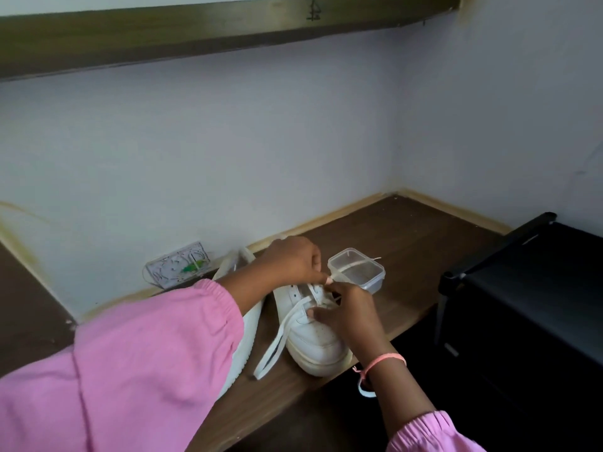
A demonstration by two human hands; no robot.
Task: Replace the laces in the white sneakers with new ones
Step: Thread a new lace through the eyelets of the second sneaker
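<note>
White sneaker [310, 331] sits on the brown wooden shelf [391, 256], toe toward the camera at the shelf's front edge. Left hand [293, 259] reaches over its tongue, thumb and forefinger pinching a white lace [280, 334] near the upper eyelets; remaining fingers are curled. Right hand [349, 311] rests against the sneaker's right side, thumb on the vamp and fingers bent at the eyelet row; whether it grips the lace cannot be told. Hands are close together, nearly touching above the tongue. One flat loop of lace trails down the sneaker's left side to the shelf surface. Sneakers counted: two; the second sneaker [251, 321] lies just left of the first, mostly hidden by the pink sleeve [146, 360]. Containers counted: one, a clear plastic tub [357, 269] without lid, just behind the right hand; contents cannot be made out, though a pale strand crosses its rim. White wall socket [177, 264] sits at the wall behind the sneakers. Right wrist carries a pink cord bracelet [383, 362]. Black rack [522, 288] stands to the right.
</note>
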